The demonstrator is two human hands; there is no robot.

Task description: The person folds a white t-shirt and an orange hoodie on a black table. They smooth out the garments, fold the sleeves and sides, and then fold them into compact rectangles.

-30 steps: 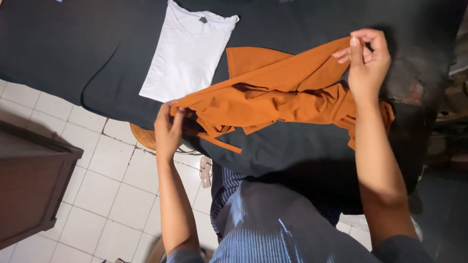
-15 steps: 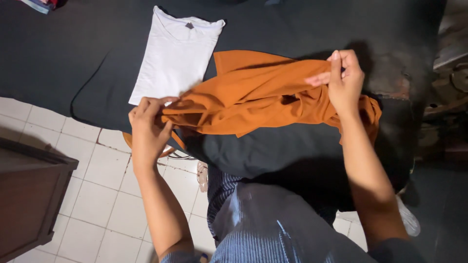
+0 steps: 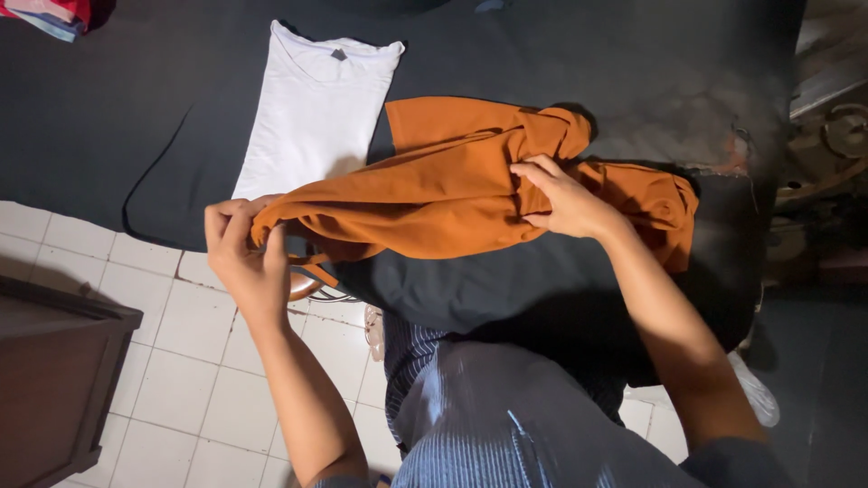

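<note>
**Orange shirt being gathered over the dark cloth**

Orange shirt [image 3: 434,194] is hanging between both hands above the black cloth [image 3: 136,108]. The left hand [image 3: 244,258] is pinching one end. The right hand [image 3: 565,199] is now gripping the middle, lower than half a second ago, so the fabric is sagging and bunching. A white shirt [image 3: 312,113] is lying flat just beside it.

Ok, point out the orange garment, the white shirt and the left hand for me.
orange garment [image 3: 434,194], head view, on the bunched middle fabric.
white shirt [image 3: 312,117], head view, on the chest area.
left hand [image 3: 244,258], head view, on the back of the hand.
</note>
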